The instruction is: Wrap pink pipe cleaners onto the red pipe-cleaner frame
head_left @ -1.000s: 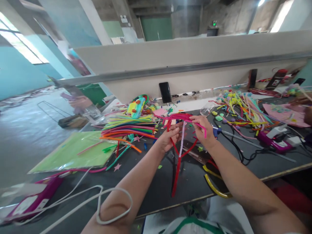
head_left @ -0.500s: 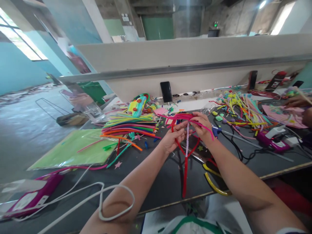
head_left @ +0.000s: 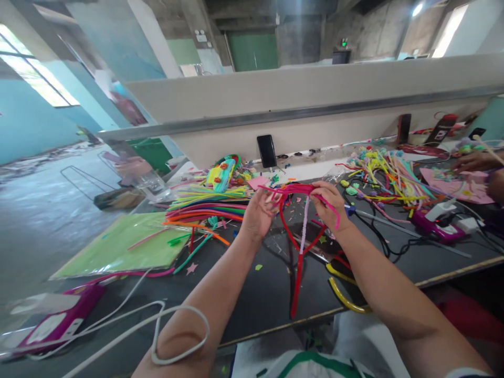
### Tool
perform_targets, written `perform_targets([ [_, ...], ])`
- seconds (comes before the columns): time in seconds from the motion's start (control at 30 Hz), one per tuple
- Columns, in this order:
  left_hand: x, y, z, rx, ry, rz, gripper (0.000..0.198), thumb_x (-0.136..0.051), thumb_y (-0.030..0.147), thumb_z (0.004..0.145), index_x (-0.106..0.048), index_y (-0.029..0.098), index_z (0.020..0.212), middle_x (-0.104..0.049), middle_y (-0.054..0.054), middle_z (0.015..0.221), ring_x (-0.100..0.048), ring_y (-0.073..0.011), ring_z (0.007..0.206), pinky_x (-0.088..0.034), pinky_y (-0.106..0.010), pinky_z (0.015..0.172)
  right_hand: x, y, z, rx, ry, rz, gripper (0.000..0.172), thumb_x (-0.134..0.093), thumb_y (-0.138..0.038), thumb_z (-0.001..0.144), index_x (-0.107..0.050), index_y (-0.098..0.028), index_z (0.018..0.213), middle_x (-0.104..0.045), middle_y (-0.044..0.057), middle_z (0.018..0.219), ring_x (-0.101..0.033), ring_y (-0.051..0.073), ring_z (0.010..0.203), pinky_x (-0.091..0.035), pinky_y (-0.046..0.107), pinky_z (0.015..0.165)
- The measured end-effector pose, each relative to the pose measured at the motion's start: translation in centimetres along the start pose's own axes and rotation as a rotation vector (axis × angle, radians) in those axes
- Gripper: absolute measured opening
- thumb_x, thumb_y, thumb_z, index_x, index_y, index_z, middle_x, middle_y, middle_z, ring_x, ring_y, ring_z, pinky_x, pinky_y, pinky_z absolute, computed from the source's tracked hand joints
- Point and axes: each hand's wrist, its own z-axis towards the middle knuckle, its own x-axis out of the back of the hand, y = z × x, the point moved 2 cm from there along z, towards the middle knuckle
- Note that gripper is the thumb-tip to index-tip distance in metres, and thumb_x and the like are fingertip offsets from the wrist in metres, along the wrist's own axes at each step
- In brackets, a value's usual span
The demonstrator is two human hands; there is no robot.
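Note:
My left hand (head_left: 258, 212) and my right hand (head_left: 331, 205) hold up a pipe-cleaner piece above the dark table (head_left: 255, 299). The piece has a red forked stem (head_left: 297, 273), a pale pink strand (head_left: 304, 223) down its middle and bright pink strands (head_left: 293, 189) across the top. My left hand pinches the left end of the pink strands. My right hand pinches the right end, where a pink tip hangs over its knuckles. The red stem's lower end reaches down to the table near its front edge.
A pile of coloured pipe cleaners (head_left: 208, 205) and a green sheet (head_left: 122, 244) lie to the left. A pink glue gun (head_left: 55, 320) with a white cord (head_left: 157, 325) is at near left. A yellow band (head_left: 346, 299), another pipe-cleaner pile (head_left: 384, 176), a phone (head_left: 266, 150) and another person's hand (head_left: 474, 160) are also here.
My left hand has shifted a little left and up along the pink strands, spreading them wider. The red stem has swung slightly with it.

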Motion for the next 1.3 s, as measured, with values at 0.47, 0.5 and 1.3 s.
perform_targets([
  [0.47,-4.2,4.4,-1.3,-0.66,-0.345,1.349,0.029,-0.053,0.028,0.084,-0.057,0.019,0.112,-0.064,-0.011,0.109,-0.054,-0.0285,0.11,-0.017,-0.048,0.107,-1.0,-1.7,-0.6,0.124,-0.128,0.064,0.014,-0.052,-0.023,0.088,-0.063,-0.023,0.095,-0.065,0.009,0.11,-0.059,0.022,0.107,-0.049,0.04,0.092],
  [0.5,-4.3,4.3,-1.0,-0.65,-0.366,1.37,0.029,-0.051,0.028,0.085,-0.057,0.019,0.112,-0.065,-0.011,0.103,-0.055,-0.028,0.105,-0.019,-0.048,0.105,-1.0,-1.5,-0.7,0.118,-0.127,0.064,0.014,-0.052,-0.024,0.088,-0.064,-0.023,0.096,-0.065,0.009,0.11,-0.059,0.022,0.107,-0.049,0.041,0.093],
  [1.3,-2.7,3.0,-0.5,-0.803,-0.438,1.565,0.025,-0.038,0.029,0.092,-0.059,0.019,0.1,-0.067,-0.007,0.088,-0.061,-0.0221,0.089,-0.026,-0.044,0.096,-2.3,-0.8,-1.0,0.146,-0.326,0.005,0.017,-0.053,-0.021,0.086,-0.058,-0.018,0.102,-0.064,0.013,0.111,-0.058,0.023,0.109,-0.047,0.041,0.095],
])
